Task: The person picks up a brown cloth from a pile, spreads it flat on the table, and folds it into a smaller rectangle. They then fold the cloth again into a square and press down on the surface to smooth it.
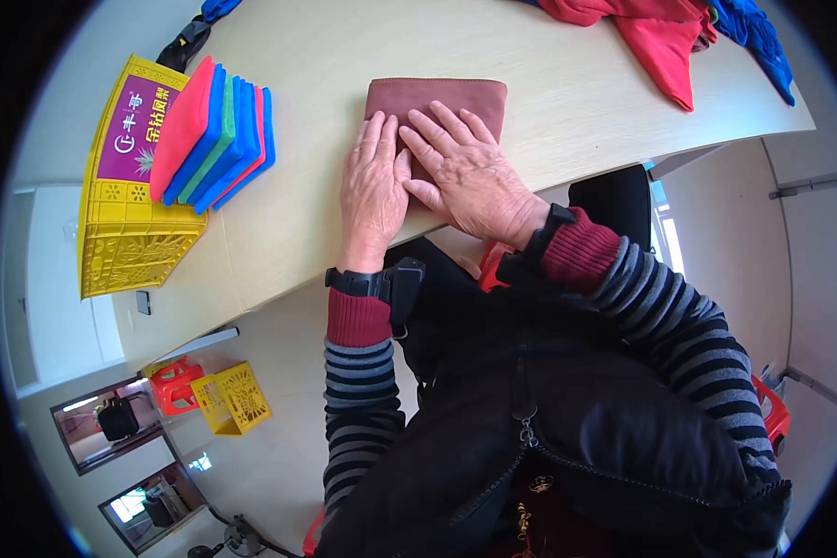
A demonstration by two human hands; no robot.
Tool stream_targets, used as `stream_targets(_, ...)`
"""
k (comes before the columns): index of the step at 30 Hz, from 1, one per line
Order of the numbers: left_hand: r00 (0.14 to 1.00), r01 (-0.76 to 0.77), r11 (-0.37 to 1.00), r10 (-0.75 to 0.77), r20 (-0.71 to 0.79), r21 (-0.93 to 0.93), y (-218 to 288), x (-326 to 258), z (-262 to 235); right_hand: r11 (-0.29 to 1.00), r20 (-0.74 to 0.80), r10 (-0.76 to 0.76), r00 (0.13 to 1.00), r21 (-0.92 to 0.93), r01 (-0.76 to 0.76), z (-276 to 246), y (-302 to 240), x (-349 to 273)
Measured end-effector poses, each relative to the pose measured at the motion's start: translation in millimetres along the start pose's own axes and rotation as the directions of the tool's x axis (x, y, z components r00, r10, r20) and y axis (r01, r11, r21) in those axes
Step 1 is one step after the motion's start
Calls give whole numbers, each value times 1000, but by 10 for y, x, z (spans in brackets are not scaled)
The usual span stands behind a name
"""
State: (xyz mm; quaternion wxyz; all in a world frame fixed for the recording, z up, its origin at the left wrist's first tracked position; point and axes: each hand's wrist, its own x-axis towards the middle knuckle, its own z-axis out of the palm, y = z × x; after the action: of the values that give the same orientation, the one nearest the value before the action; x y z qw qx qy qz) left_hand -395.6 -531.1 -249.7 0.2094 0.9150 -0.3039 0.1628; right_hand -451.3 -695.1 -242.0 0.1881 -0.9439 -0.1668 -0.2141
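Note:
A folded brown cloth (437,91) lies flat on the pale table near its front edge. My left hand (374,181) rests on the cloth's left part, fingers stretched out and pointing away from me. Across its middle and right part lies my right hand (470,172), flat with the fingers a little apart, its thumb touching the left hand. Neither hand grips anything. Both palms and the near part of the cloth are hidden beneath the hands.
Left on the table, folded red, blue and green cloths (216,139) lean in a row by a yellow crate (139,228). Loose red cloth (656,46) and blue cloth (758,42) lie at the far right. Another yellow crate (232,400) and a red stool (174,384) stand on the floor.

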Motion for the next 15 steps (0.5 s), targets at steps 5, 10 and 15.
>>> stream_targets(5,997,57,998,-57,47,-8,-40,13,-16,1000,55,-2,998,-14,3,-48,58,-6)
stream_targets(10,993,116,992,-117,18,45,-132,-66,-90,998,68,-57,996,10,56,-52,45,-49)
stream_targets(15,986,164,986,-164,19,39,-17,-12,36,994,119,-34,992,-97,45,-149,181,-200)
